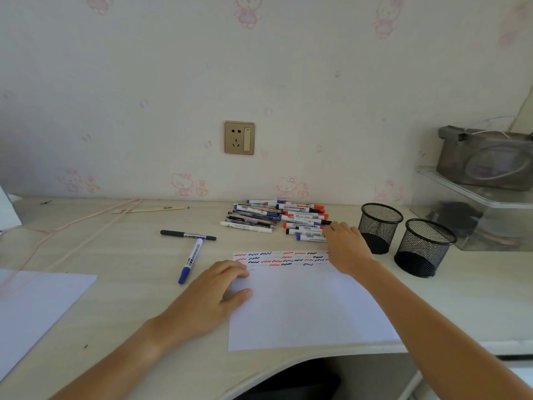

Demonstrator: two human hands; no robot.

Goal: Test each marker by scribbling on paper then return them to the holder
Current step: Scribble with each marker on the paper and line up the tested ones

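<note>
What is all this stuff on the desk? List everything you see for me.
pile of markers: many, too packed to count; white barrels with red, blue and black caps; back of the desk, under the socket
black marker: one, lying left of the pile
blue marker: one, its end touching the black marker
scribble paper: one white sheet with red, blue and black squiggles along its top; centre front
blank paper: one white sheet, far left
mesh holders: two, black, both look empty; right of the pile
wall socket: one, gold
clear box: one, far right, grey bag on top
pink cord: one, left
left hand: flat on the scribble paper's left edge
right hand: reaching into the pile
</note>
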